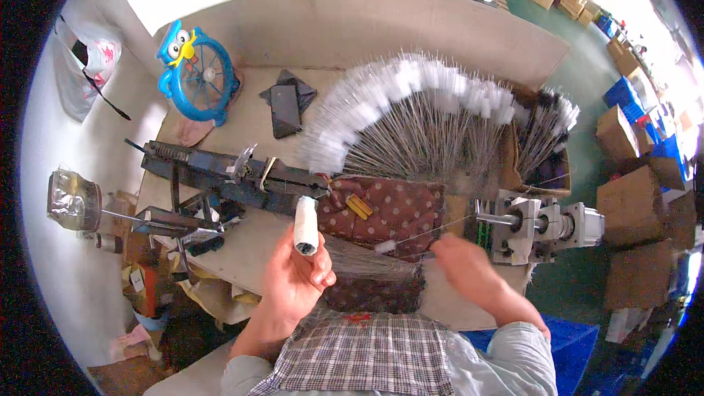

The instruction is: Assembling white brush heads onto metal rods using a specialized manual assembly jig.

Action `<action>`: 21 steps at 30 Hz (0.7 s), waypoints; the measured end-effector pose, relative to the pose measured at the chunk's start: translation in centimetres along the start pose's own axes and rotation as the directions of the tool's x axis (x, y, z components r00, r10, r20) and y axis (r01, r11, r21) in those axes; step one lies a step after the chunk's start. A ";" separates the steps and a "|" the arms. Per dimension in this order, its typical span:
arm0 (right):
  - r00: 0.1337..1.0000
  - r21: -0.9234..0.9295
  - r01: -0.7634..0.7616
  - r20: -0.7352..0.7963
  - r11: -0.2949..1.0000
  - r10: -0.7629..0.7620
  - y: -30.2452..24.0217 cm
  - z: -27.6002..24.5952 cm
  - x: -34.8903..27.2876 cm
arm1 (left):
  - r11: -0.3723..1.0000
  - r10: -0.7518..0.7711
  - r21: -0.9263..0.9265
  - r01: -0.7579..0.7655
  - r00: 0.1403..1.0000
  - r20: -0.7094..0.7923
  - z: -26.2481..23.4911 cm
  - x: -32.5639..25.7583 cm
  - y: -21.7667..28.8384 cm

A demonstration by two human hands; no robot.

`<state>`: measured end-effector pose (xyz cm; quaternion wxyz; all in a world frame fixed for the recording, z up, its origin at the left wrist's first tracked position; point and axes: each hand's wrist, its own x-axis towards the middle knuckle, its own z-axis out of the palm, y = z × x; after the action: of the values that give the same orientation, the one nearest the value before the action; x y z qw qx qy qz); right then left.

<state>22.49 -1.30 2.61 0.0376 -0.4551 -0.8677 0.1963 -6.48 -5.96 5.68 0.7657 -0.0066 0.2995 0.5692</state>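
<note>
My left hand (290, 282) is raised over the bench's front, fingers curled around the lower part of a white wrapped tube (306, 221) with a dark end. To the right, my right hand (466, 268) has its fingertips pinched together beside a thin wire-stemmed brush (386, 247) with a small white head. The wire is so fine that the exact grip is hard to see. Beneath lies a brown polka-dot cloth (418, 205) with a yellow object (358, 207) on it. More loose wire stems (359, 260) lie between my hands.
A large fan of white-headed wire brushes (418, 77) spreads across the back, beside a box of more (543, 169). A dark metal fixture (213, 172) stands left, a motorised chuck (535, 224) right. Behind are a blue toy-faced fan (209, 77) and a phone (285, 110).
</note>
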 end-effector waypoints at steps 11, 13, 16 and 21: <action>0.845 0.016 -0.110 -0.525 0.994 0.102 2.8 -8.6 0.2 | 0.272 0.011 0.832 -0.483 0.867 0.499 2.5 5.6 -6.6; 0.855 0.275 -0.113 -0.462 0.955 0.234 3.0 -7.3 1.4 | -0.218 0.171 0.734 -0.643 0.716 0.677 5.2 8.9 -9.2; 0.862 0.248 -0.075 -0.471 0.966 0.188 2.5 -6.8 3.0 | -0.508 0.017 0.578 -0.639 0.664 0.748 5.0 13.0 -11.0; 0.843 0.058 -0.094 -0.527 0.994 0.110 4.2 -5.2 3.6 | -0.870 -0.026 0.272 -0.411 0.589 0.808 7.6 16.2 -9.3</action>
<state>24.94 5.35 5.38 0.2714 -0.5364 -0.7953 0.0780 7.83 7.50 1.26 -0.0350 0.8620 0.4637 0.2016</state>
